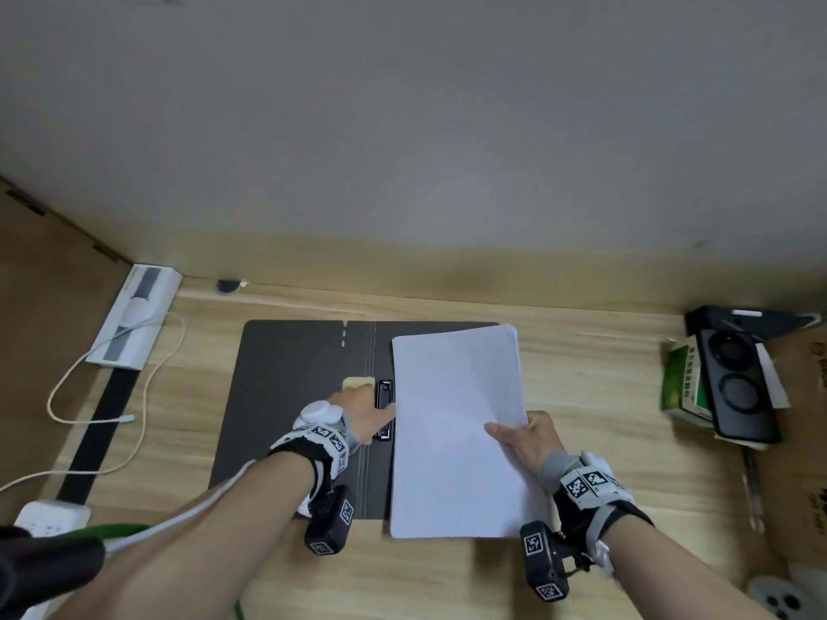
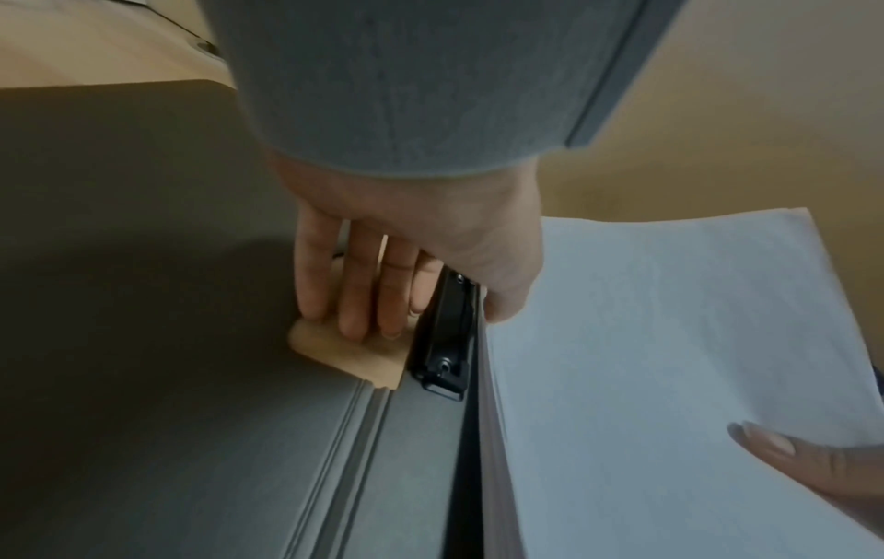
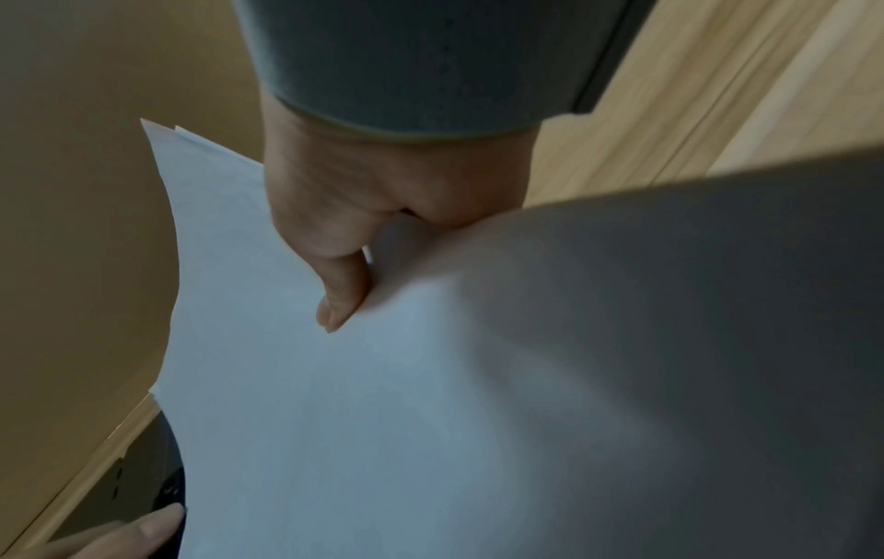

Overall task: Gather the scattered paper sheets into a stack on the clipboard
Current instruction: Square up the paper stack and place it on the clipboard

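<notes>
White paper sheets point(image 1: 456, 427), one stack lying lengthwise away from us on the clipboard point(image 1: 286, 396), pinched by our right hand point(image 1: 528, 440); left hand's point(image 1: 358, 409) straight fingers press its clip point(image 1: 384, 409).

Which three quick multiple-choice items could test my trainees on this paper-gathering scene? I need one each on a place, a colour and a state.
1. Where does the paper stack lie?
A. on the folder's left panel
B. over its right panel
C. on the phone

2. What colour is the clipboard folder?
A. dark grey
B. red
C. white

3. How does the right hand meet the stack?
A. hovers clear
B. pinches its right edge
C. presses flat on its middle

Key: 1 B, sheets sit right of the black clip; 2 A, head view shows it; 3 B, thumb lies on top.
</notes>
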